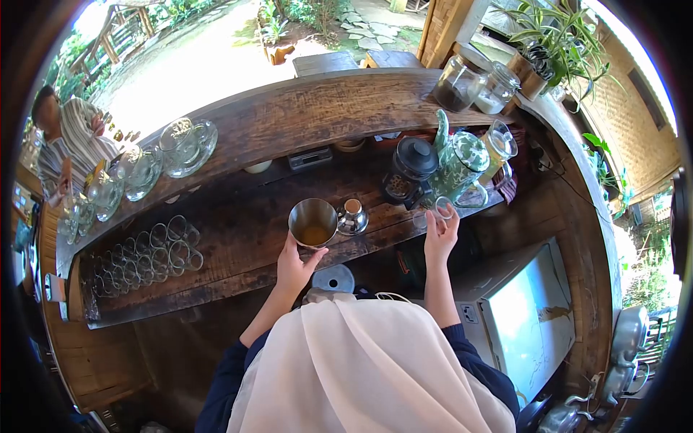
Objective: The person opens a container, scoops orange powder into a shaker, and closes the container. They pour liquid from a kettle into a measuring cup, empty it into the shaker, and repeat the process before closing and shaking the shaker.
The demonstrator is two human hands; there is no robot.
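Observation:
My left hand (295,265) is closed around the lower side of a metal shaker cup (299,211), which has some amber liquid at its bottom. Just right of the cup, a shiny shaker lid (352,224) with a copper-coloured cap stands on the wooden counter. Between the fingertips of my right hand (441,234) is a small clear glass (446,208). Another small glass (420,219) is close to its left. Behind that hand are a French press (413,167) with dark contents and a green-and-white speckled enamel pot (464,160).
Rows of upturned glasses (148,252) fill the counter's left end. Glass cups and saucers (189,148) line the raised ledge, with jars (460,84) at its right. A scale (310,159) sits under the ledge. A person (72,137) is beyond the far left.

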